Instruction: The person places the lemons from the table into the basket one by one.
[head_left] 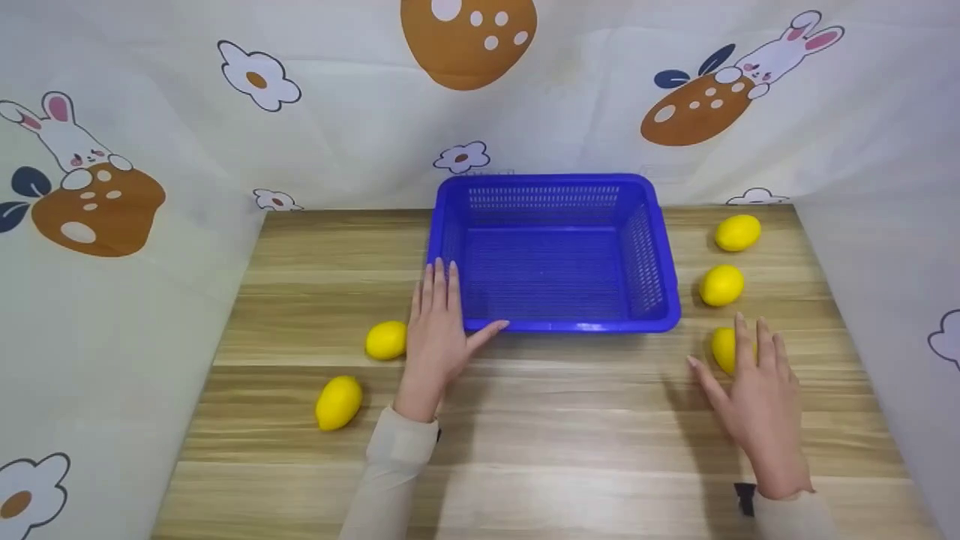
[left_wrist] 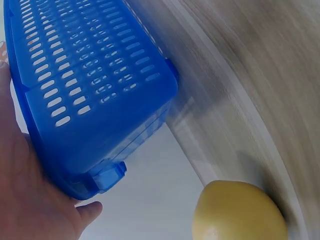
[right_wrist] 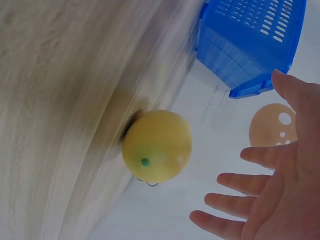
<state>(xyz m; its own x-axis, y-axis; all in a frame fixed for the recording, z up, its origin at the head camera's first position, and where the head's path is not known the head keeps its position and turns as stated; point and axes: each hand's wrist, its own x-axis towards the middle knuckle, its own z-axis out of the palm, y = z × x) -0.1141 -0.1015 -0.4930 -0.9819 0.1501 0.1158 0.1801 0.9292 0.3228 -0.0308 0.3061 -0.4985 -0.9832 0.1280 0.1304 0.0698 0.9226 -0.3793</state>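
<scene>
My left hand [head_left: 436, 337] lies over the near left corner of a blue plastic basket [head_left: 574, 327], its fingers straight along the left rim and its thumb out toward the front rim. The left wrist view shows that hand against the upper edge of the basket's slotted wall [left_wrist: 107, 115]. My right hand [head_left: 763, 397] hovers with spread, straight fingers over the nearest lemon [head_left: 723, 349] on the right, partly covering it in the head view. In the right wrist view, a gap shows between the fingers [right_wrist: 230, 202] and a lemon [right_wrist: 157, 145].
Two more lemons, one in the middle [head_left: 722, 286] and one at the back [head_left: 738, 232], line the right side. Left of the basket lie a lemon [head_left: 385, 340] beside my left hand and another [head_left: 339, 403] nearer me. A patterned cloth [head_left: 345, 135] walls the wooden table [head_left: 570, 435].
</scene>
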